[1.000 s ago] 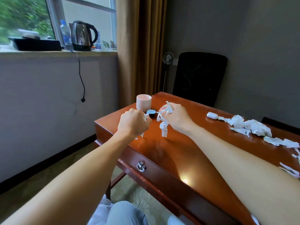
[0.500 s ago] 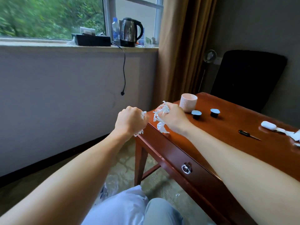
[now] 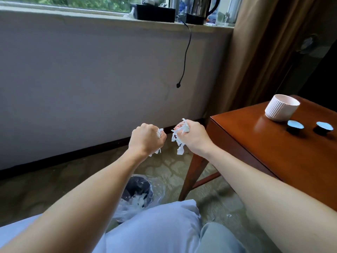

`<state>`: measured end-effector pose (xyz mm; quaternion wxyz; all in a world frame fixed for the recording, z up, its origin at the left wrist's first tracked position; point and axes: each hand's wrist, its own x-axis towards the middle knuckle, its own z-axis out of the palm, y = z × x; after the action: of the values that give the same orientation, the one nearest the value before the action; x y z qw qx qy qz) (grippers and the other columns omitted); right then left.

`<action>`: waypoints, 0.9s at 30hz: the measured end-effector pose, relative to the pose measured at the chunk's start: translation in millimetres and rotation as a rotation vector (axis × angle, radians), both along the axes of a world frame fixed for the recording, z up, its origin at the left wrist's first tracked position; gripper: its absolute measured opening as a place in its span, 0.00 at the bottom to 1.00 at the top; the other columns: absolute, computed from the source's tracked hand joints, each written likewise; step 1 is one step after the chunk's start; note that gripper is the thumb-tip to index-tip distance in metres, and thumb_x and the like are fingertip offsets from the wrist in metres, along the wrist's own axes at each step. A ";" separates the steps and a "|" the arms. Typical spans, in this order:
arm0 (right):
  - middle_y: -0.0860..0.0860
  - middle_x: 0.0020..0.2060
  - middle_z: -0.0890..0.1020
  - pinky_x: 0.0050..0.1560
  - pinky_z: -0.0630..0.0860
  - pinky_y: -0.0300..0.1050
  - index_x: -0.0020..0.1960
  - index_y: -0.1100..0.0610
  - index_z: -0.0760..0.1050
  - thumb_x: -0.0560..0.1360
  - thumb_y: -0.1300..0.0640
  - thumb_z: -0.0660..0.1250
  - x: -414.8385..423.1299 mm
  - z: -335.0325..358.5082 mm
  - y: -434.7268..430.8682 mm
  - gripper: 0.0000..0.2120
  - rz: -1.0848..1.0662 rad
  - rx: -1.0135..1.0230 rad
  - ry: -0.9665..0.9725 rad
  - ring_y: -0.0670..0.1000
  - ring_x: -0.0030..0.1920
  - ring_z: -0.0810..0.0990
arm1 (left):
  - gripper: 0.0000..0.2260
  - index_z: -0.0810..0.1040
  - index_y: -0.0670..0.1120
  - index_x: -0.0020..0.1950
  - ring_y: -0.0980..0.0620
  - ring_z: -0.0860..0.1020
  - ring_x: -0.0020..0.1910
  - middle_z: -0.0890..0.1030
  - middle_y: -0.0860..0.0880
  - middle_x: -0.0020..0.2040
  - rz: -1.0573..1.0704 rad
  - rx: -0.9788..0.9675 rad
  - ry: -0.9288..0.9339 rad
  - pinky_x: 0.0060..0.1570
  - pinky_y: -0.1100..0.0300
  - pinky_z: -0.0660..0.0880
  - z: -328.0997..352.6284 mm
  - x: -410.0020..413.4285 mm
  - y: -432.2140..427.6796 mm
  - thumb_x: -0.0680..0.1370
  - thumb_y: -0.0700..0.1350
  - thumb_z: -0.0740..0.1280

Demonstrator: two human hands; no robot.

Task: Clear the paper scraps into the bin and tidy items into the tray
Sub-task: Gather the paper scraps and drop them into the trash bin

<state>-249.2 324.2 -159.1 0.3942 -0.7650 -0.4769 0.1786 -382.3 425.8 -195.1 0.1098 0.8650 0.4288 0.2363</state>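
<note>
My left hand (image 3: 145, 138) is clenched around a small wad of white paper scraps (image 3: 160, 133). Beside it my right hand (image 3: 191, 136) grips a larger bunch of torn white paper scraps (image 3: 178, 141) that dangles below the fingers. Both fists hover over the floor, left of the wooden table (image 3: 259, 143). Below them on the carpet stands a dark bin (image 3: 138, 190) lined with a clear plastic bag, with white scraps inside; my left forearm and knee partly hide it.
On the table corner stand a ribbed pink cup (image 3: 280, 110) and two small dark capsules with blue tops (image 3: 294, 126) (image 3: 323, 127). A black tray (image 3: 155, 14) and a kettle (image 3: 201, 8) sit on the windowsill; its cord (image 3: 184, 70) hangs down the wall. A curtain hangs at right.
Both hands have carried their paper scraps leftward off the table edge to above the floor. The view has swung left and down, bringing the bin into sight.
</note>
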 end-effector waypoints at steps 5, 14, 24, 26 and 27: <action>0.45 0.34 0.77 0.27 0.64 0.28 0.37 0.51 0.73 0.75 0.61 0.62 -19.8 -50.6 33.5 0.09 0.029 -0.062 0.049 0.44 0.33 0.74 | 0.19 0.65 0.46 0.25 0.44 0.73 0.26 0.75 0.48 0.24 0.041 -0.063 -0.019 0.32 0.55 0.76 -47.0 -20.2 22.9 0.74 0.52 0.58; 0.48 0.36 0.78 0.24 0.66 0.30 0.39 0.52 0.74 0.76 0.64 0.63 -51.4 -140.2 77.8 0.10 0.033 -0.128 0.202 0.46 0.33 0.74 | 0.19 0.69 0.43 0.26 0.47 0.69 0.24 0.71 0.49 0.23 0.170 -0.199 -0.092 0.27 0.58 0.65 -135.5 -45.0 48.9 0.75 0.51 0.61; 0.50 0.40 0.83 0.38 0.75 0.47 0.45 0.51 0.78 0.74 0.63 0.62 -81.7 -251.1 108.9 0.09 -0.007 -0.219 0.372 0.51 0.40 0.79 | 0.21 0.65 0.42 0.27 0.53 0.62 0.23 0.67 0.50 0.23 0.363 -0.427 -0.201 0.23 0.60 0.58 -233.8 -63.7 63.6 0.77 0.50 0.61; 0.51 0.41 0.83 0.38 0.74 0.46 0.46 0.53 0.78 0.75 0.63 0.62 -87.0 -269.9 113.2 0.08 -0.019 -0.237 0.426 0.50 0.39 0.78 | 0.21 0.64 0.43 0.27 0.54 0.62 0.23 0.66 0.50 0.23 0.390 -0.458 -0.205 0.23 0.59 0.57 -251.1 -65.1 65.9 0.78 0.50 0.61; 0.51 0.41 0.83 0.38 0.73 0.45 0.48 0.54 0.78 0.76 0.63 0.62 -89.5 -278.5 115.1 0.08 -0.028 -0.248 0.449 0.50 0.39 0.78 | 0.21 0.64 0.43 0.27 0.53 0.62 0.23 0.67 0.49 0.23 0.406 -0.469 -0.204 0.23 0.59 0.57 -260.0 -66.3 67.1 0.78 0.50 0.60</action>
<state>-338.7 439.3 -437.7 0.3959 -0.7553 -0.3414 0.3954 -448.6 492.9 -455.1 0.2992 0.6849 0.6220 0.2333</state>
